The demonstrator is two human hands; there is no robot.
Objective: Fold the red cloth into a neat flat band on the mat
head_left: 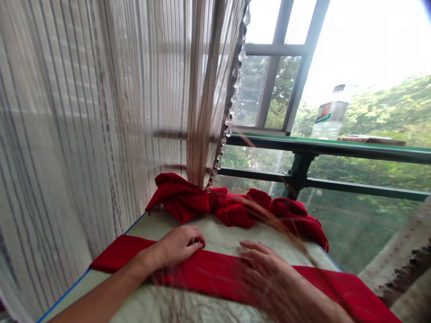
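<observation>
Through my feed, the red strip (212, 274) spans eight to four o'clock across the table (220, 237), likely steadied by both hands: right hand (264, 264) fingers apart; left hand (182, 244) curled, pinching or not I can't tell.

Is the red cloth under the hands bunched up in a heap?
No, that cloth lies flat across the table, while the bunched red fabric lies behind it.

I am at a home-type loc., prob. balcony. Indicators: striped sheer curtain (128, 98) w/ bead trim (242, 54), metal-framed window (254, 89), dk. green railing (336, 150), trees (397, 112) outside.
</observation>
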